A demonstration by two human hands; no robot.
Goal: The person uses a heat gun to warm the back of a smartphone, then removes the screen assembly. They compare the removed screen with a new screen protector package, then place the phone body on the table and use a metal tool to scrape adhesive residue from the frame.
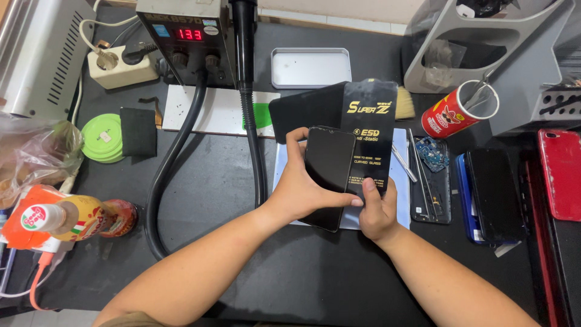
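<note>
I log: left hand (296,191) clasping dark phone (328,175); right hand (376,212) pinching black packet (369,136) just behind phone.

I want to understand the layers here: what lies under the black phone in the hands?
Under the black phone, a pale blue mat shows at its edges; the black packet stands behind. The mat's middle is covered.

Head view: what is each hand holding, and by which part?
Left hand grips the black phone along its left edge; right hand pinches the black packet by its bottom end.

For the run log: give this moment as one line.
left hand: holds black phone | right hand: holds black sleeve | over black bench
</note>
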